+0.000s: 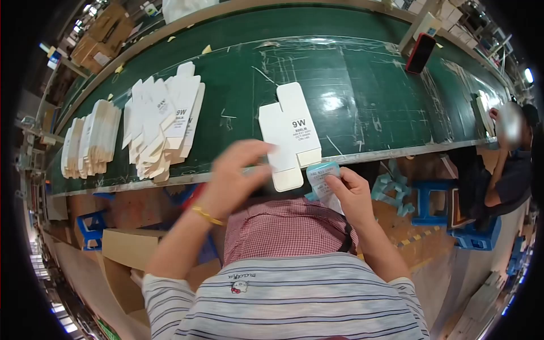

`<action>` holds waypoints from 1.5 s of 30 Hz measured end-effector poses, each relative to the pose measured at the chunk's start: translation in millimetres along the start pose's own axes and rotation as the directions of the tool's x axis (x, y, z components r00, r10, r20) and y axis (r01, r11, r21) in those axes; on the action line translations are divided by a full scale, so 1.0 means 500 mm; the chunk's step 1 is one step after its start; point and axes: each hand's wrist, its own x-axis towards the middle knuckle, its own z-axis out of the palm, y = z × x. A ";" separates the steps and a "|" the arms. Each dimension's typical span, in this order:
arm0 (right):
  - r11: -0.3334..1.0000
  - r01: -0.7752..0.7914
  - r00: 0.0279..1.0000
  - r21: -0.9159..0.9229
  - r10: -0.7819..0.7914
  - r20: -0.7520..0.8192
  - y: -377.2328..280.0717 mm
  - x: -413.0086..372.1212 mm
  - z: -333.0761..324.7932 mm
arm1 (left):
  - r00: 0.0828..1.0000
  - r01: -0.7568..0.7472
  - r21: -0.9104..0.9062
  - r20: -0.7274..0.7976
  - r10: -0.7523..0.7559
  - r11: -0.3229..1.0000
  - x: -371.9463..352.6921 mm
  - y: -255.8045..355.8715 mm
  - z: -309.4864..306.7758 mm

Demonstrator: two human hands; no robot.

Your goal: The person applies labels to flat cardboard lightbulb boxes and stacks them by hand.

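Note:
A flat, unfolded white carton (288, 130) printed "9W" lies on the green work surface in front of me, its lower flap reaching over the near edge. My left hand (235, 177) is at the carton's left side, thumb and fingers apart, slightly smeared by motion; the fingertips are right at the cardboard. Just right of the lower flap, my right hand (355, 195) pinches a strip of printed labels (323, 177) with pale blue backing between thumb and fingers. The strip is curled over and hangs down below the table edge.
Left on the bench lie a loose pile of flat cartons (164, 119) and a neater stack (90, 139). A phone (420, 53) leans at the back right. Blue backing scraps (391, 190) hang below the edge. Another person (510, 164) sits at the far right, near blue stools (428, 201).

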 end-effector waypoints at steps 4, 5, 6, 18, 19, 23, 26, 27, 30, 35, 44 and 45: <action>0.970 0.140 0.990 -0.199 -0.141 0.005 0.016 -0.008 -0.030 | 0.970 0.242 -0.583 0.172 -0.174 0.776 0.007 0.027 0.156; 0.978 0.114 0.991 -0.174 -0.123 -0.045 0.005 -0.010 -0.033 | 0.963 0.265 -0.588 0.200 -0.180 0.764 0.007 0.022 0.166; 0.986 0.090 0.990 -0.142 -0.104 -0.094 -0.013 -0.009 -0.029 | 0.955 0.290 -0.590 0.228 -0.188 0.754 0.006 0.018 0.172; 0.900 0.322 0.945 -0.294 -0.323 0.048 -0.023 0.025 -0.023 | 0.959 0.268 -0.497 0.215 -0.182 0.825 0.014 0.021 0.164; 0.898 0.336 0.940 -0.285 -0.339 0.041 -0.017 0.027 -0.020 | 0.958 0.277 -0.517 0.211 -0.193 0.810 0.014 0.019 0.168; 0.954 0.233 0.966 -0.190 -0.250 -0.069 -0.010 0.037 -0.007 | 0.956 0.292 -0.559 0.201 -0.215 0.776 0.019 0.014 0.170; 0.970 0.192 0.980 -0.148 -0.198 -0.030 -0.008 0.047 -0.006 | 0.958 0.285 -0.585 0.155 -0.240 0.759 0.024 0.016 0.162; 0.980 0.162 0.986 -0.119 -0.165 -0.018 -0.008 0.051 -0.004 | 0.958 0.285 -0.590 0.143 -0.250 0.755 0.026 0.013 0.157; 0.992 0.047 0.999 -0.120 -0.047 0.004 0.007 0.062 0.001 | 0.951 0.287 -0.563 0.074 -0.299 0.775 0.029 -0.018 0.152; 0.959 -0.058 0.996 -0.277 0.075 0.052 0.009 0.072 0.005 | 0.973 0.225 -0.363 0.029 -0.230 0.904 0.048 -0.047 0.121; 0.933 -0.219 0.975 -0.285 0.220 -0.029 0.052 0.146 0.024 | 0.982 -0.151 0.143 -0.089 0.165 0.978 0.062 -0.140 0.109; 0.929 -0.255 0.967 -0.269 0.253 -0.045 0.048 0.153 0.026 | 0.982 -0.161 0.167 -0.068 0.174 0.973 0.064 -0.139 0.111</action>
